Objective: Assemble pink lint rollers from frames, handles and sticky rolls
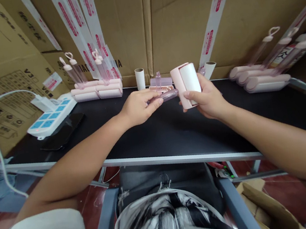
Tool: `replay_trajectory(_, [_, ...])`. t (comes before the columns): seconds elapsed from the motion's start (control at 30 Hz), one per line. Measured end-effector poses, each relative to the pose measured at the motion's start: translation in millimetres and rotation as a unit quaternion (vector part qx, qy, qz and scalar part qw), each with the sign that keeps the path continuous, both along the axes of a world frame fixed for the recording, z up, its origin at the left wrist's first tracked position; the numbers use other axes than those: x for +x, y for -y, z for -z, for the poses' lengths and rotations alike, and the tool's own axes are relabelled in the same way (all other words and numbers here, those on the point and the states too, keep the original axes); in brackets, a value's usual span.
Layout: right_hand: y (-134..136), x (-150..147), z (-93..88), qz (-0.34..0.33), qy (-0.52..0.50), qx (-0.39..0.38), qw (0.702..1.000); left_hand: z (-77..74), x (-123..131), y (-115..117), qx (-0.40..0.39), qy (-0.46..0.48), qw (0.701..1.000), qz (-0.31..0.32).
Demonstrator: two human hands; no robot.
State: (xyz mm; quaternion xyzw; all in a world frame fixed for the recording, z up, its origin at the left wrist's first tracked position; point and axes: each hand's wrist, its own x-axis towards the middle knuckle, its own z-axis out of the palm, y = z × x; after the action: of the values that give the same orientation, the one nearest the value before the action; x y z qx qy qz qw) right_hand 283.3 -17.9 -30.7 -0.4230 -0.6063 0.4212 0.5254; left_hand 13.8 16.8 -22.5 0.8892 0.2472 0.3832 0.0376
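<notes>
Over the black table, my right hand [206, 96] is closed around a lint roller head [186, 86], a pink case with a white roll showing, tilted slightly. My left hand [140, 107] grips a translucent purplish handle [169, 95]. The handle's far end meets the side of the pink case; whether it is fitted in or only touching, I cannot tell. Behind my hands lie pink and purple plastic parts [161, 86], partly hidden. A white cardboard tube [140, 79] stands beside them, and another tube [210, 70] leans behind my right hand.
Lint rollers with upright heart-looped handles stand at back left [97, 90] and right [266, 77]. A power strip [51, 117] with a plugged-in white cable and a dark phone [64, 132] lie at left. Large cardboard boxes [178, 17] wall the back. An open carton [268, 206] sits below right.
</notes>
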Motion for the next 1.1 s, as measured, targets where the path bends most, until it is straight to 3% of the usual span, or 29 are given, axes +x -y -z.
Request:
replay_trajectory(0.17, [3, -5, 3.0, -0.019, -0.022, -0.009, 1.000, -0.6, -3, -1, -0.007, -0.018, 1.000, 0.008])
replay_trajectory(0.37, [4, -4, 8.0, -0.013, 0.028, 0.019, 0.999, -7.2, -7, -4, -0.022, -0.059, 0.998, 0.004])
replay_trajectory(0.5, [4, 14, -6.2, -0.042, 0.091, 0.083, 0.992, -14.7, -9, -4, -0.054, -0.115, 0.991, -0.041])
replay_trajectory(0.6, [-7, 39, -18.7, 0.009, 0.157, 0.144, 0.977, -18.0, -12, -6, -0.053, -0.086, 0.993, -0.066])
replay_trajectory(0.7, [-27, 64, -19.6, 0.091, 0.357, 0.139, 0.919, -17.2, -16, -10, -0.056, -0.077, 0.993, -0.065])
replay_trajectory(0.83, [-48, 79, -7.5, 0.044, 0.571, 0.097, 0.814, -13.9, -18, -13, -0.064, -0.120, 0.989, -0.056])
replay_trajectory(0.93, [-50, 78, -2.2, 0.050, 0.639, 0.082, 0.763, -13.0, -17, -12, -0.084, -0.140, 0.986, -0.046])
replay_trajectory(1.1, [-47, 74, -3.2, 0.105, 0.697, 0.042, 0.708, -13.3, -19, -14, -0.095, -0.140, 0.985, -0.043])
